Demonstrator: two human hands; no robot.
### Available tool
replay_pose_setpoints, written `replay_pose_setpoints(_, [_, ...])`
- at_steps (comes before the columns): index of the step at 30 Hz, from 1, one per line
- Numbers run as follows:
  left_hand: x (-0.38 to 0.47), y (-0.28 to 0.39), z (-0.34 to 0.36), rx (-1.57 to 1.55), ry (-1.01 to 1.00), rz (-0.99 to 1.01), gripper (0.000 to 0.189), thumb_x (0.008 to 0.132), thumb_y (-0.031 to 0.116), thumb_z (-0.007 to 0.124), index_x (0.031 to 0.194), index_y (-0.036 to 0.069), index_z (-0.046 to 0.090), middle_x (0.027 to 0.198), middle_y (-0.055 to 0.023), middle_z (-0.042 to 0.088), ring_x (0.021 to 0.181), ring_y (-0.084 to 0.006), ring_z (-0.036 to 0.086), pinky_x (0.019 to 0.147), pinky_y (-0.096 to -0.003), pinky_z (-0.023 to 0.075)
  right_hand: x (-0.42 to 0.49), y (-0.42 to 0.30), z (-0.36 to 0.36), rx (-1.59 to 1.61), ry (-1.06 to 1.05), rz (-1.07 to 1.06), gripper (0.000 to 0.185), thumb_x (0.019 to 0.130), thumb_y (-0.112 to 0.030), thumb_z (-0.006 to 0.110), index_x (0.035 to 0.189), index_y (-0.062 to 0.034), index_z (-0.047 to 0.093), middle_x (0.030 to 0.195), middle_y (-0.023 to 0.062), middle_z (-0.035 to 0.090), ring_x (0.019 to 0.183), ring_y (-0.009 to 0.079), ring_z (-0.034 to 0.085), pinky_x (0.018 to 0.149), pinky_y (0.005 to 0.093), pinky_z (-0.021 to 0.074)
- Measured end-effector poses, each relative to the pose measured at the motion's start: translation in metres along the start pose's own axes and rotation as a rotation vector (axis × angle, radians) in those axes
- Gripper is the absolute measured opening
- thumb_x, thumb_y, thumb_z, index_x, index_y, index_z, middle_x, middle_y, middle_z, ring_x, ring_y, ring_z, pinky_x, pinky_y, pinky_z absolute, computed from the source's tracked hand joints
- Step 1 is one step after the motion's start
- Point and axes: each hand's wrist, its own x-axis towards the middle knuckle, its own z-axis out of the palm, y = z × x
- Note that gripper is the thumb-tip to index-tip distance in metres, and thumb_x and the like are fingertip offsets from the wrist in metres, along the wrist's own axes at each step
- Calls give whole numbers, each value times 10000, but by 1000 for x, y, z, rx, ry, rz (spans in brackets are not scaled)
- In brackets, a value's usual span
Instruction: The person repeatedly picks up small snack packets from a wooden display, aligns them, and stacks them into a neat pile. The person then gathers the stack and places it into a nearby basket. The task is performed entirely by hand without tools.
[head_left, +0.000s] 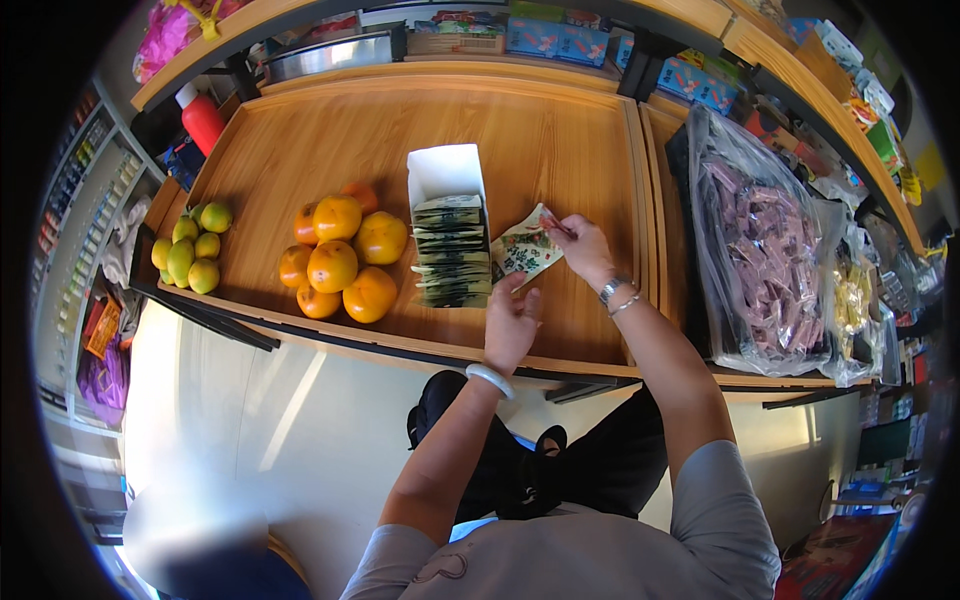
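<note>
My right hand (586, 247) pinches the upper right corner of a flat snack packet (525, 244), which is printed in green and red and bears writing. The packet lies tilted beside a white cardboard box (448, 171). Packed upright in a row inside that box are several similar packets (451, 251). Close to the packet's lower edge is my left hand (511, 322), its fingers curled loosely and apart; I cannot tell whether a fingertip touches the packet. Left of the box sits a pile of orange persimmons (337, 255).
Several green-yellow citrus fruits (187, 250) lie at the wooden tray's (525, 120) left end. On the right stands a black crate lined with clear plastic, full of pink wrapped sweets (772, 255). A red bottle (201, 118) is behind the tray's left corner. A shelf edge (817, 90) overhangs the back.
</note>
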Motion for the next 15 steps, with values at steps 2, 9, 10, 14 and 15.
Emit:
replay_pose_setpoints(2, [1,3,-1,14,-36,-17,323,984,162,613,1259,26,515,1099,-81,618,895,-159,659,623,-290,590,-14,1,-11,230,61,90,214,934,-242,682,976,-41,624,842,76,685,698,152,622,622,279,510])
replay_pose_setpoints(9, [0,15,-2,-106,-197,-163,377,1017,377,558,1164,33,610,1031,-67,695,874,-147,682,675,-244,564,-103,-4,-21,929,79,304,169,935,-97,672,1035,-109,536,982,37,641,902,152,665,707,330,616])
replay_pose_setpoints(10, [-1,16,-3,-143,-194,-144,370,1017,372,560,1163,36,615,1027,-62,698,868,-142,684,675,-245,565,-113,-3,-18,950,58,294,208,919,-79,688,1045,-116,527,992,40,645,909,160,666,726,337,618])
replay_pose_setpoints(14, [-3,19,-7,-221,-193,-114,315,1028,326,551,1142,47,644,958,-25,700,827,-86,669,663,-223,557,-137,1,-12,1012,-25,301,144,951,-167,672,1040,-122,569,967,21,662,861,137,675,707,314,590])
replay_pose_setpoints(15, [-4,20,-8,-219,-208,-116,312,1029,322,551,1144,48,646,957,-22,700,827,-82,667,664,-222,557,-139,3,-13,1070,-25,314,132,964,-204,659,1035,-120,585,957,19,670,846,133,677,699,308,583])
